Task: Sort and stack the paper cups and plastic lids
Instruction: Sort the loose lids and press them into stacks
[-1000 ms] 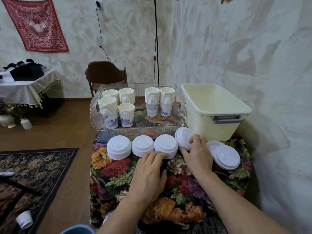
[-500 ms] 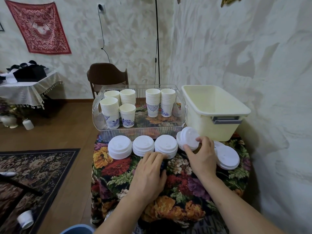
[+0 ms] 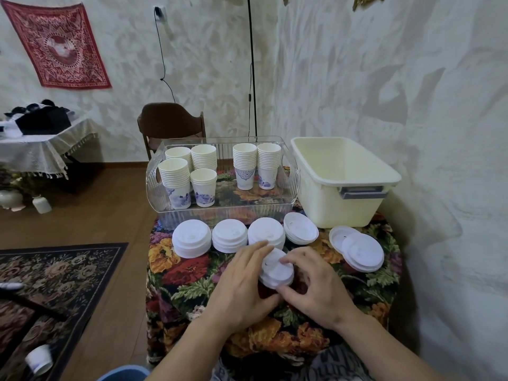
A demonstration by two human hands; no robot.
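I see both hands on one small stack of lids point(image 3: 276, 270) over the tabletop point(image 3: 189, 273). The left hand point(image 3: 242, 290) and the right hand point(image 3: 316, 287) grip it with curled fingers.

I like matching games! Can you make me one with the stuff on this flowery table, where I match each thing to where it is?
Things:
1. paper cup stacks
2. cream tub
3. small lid stack
4. loose lid pile

Places:
A. between the left hand and right hand
B. inside the clear tray
C. on the tablecloth just in front of the tub
D. far right of the table, beside the wall

Pairs: 1-B, 2-D, 3-A, 4-C
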